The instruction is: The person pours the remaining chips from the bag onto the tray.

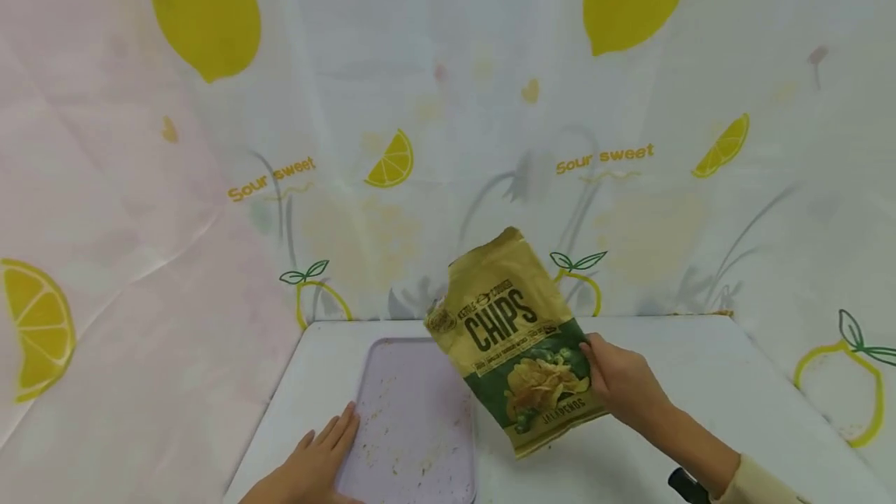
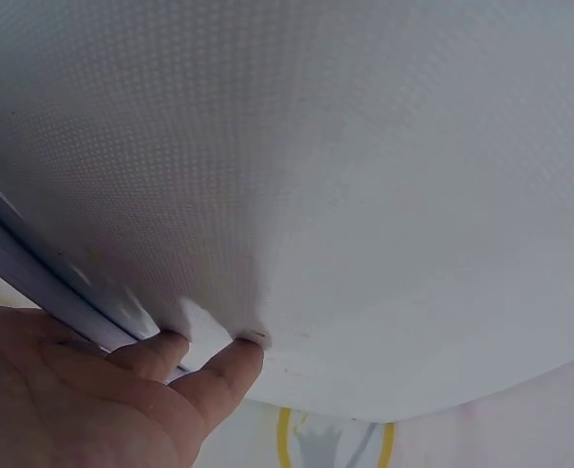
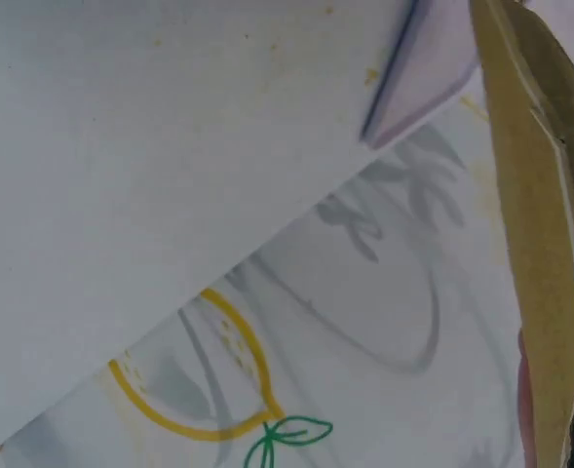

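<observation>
Pale purple rectangular tray [image 1: 413,379]: lying on the flat white table [image 1: 686,387]; I'm seeing crumbs [image 1: 425,465] dotting it.
Left hand [image 1: 318,449]: resting along the tray's left edge, fingers straight and lying close together.
Gold-and-green printed chips bag [image 1: 521,348]: tilting, torn at top, overlapping the tray's right edge in head view; I'm probably seeing it hanging above the table, right wrist view showing only its side.
Right hand [image 1: 626,383]: pinching the bag's lower right side.
White lemon-print cloth [image 1: 448,115]: hanging behind.
</observation>
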Demonstrator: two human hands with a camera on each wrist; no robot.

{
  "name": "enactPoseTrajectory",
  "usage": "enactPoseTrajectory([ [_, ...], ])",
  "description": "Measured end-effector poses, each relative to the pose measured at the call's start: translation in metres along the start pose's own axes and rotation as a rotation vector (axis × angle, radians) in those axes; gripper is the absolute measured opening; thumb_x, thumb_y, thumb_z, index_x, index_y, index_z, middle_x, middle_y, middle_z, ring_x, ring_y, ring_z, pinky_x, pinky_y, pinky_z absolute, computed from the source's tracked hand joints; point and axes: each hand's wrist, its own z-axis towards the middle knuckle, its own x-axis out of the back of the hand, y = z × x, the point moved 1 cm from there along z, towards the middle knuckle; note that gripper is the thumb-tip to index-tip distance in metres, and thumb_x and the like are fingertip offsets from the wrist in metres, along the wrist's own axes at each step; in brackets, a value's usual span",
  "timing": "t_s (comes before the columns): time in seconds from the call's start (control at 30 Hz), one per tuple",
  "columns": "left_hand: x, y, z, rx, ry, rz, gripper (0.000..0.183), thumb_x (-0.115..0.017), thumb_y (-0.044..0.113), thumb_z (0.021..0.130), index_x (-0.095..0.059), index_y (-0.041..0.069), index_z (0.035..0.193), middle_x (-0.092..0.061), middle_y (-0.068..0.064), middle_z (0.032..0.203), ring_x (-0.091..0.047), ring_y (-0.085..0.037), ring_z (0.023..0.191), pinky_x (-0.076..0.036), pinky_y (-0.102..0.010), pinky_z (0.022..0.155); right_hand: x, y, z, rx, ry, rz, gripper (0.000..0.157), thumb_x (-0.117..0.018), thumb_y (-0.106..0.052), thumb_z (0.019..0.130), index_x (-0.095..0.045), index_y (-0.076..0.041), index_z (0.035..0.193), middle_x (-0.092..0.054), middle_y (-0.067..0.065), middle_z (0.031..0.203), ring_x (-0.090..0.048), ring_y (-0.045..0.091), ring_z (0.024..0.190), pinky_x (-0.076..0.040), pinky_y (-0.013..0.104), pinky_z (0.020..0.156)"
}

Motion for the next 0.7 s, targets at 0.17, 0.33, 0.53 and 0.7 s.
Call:
enactPoseTrajectory([
  [0.17, 0.002, 0.004, 0.002, 0.02, 0.02, -0.033, 0.131, -0.069, 0.081, 0.065, -0.028, -0.01, 0.15, -0.022, -0.031, 0.159, -0.037, -0.054, 0.137, -0.033, -0.078, 0.095, -0.012, -0.005, -0.002, 0.016, -0.177, -0.052, 0.012, -0.063, -0.008, 0.095, -0.054, -0.01, 0.087, -0.048, -0.013, 0.059, -0.034, -0.009, 0.052, -0.032, 0.011, 0.044],
  [0.33, 0.002, 0.006, 0.001, 0.017, 0.009, -0.038, 0.131, -0.067, 0.082, 0.066, -0.027, -0.01, 0.15, -0.023, -0.03, 0.159, -0.036, -0.054, 0.137, -0.033, -0.078, 0.095, -0.006, -0.002, 0.002, -0.011, -0.113, -0.028, 0.013, -0.061, -0.008, 0.097, -0.054, -0.008, 0.086, -0.043, -0.012, 0.058, -0.031, -0.007, 0.051, -0.03, 0.012, 0.044],
  [0.53, 0.002, 0.006, -0.001, 0.035, -0.021, -0.063, 0.131, -0.067, 0.081, 0.067, -0.025, -0.01, 0.151, -0.022, -0.03, 0.159, -0.034, -0.055, 0.139, -0.03, -0.08, 0.096, -0.01, -0.004, 0.002, 0.025, -0.145, -0.01, 0.019, -0.053, -0.015, 0.103, -0.051, -0.009, 0.085, -0.036, -0.013, 0.058, -0.026, -0.007, 0.051, -0.027, 0.011, 0.044],
  [0.7, 0.005, 0.008, -0.002, 0.044, -0.031, -0.078, 0.131, -0.068, 0.08, 0.067, -0.023, -0.009, 0.152, -0.02, -0.03, 0.16, -0.031, -0.054, 0.14, -0.028, -0.08, 0.097, -0.016, -0.009, 0.0, 0.067, -0.256, -0.079, 0.019, -0.053, -0.019, 0.103, -0.051, -0.012, 0.086, -0.032, -0.016, 0.057, -0.023, -0.007, 0.051, -0.027, 0.012, 0.045],
])
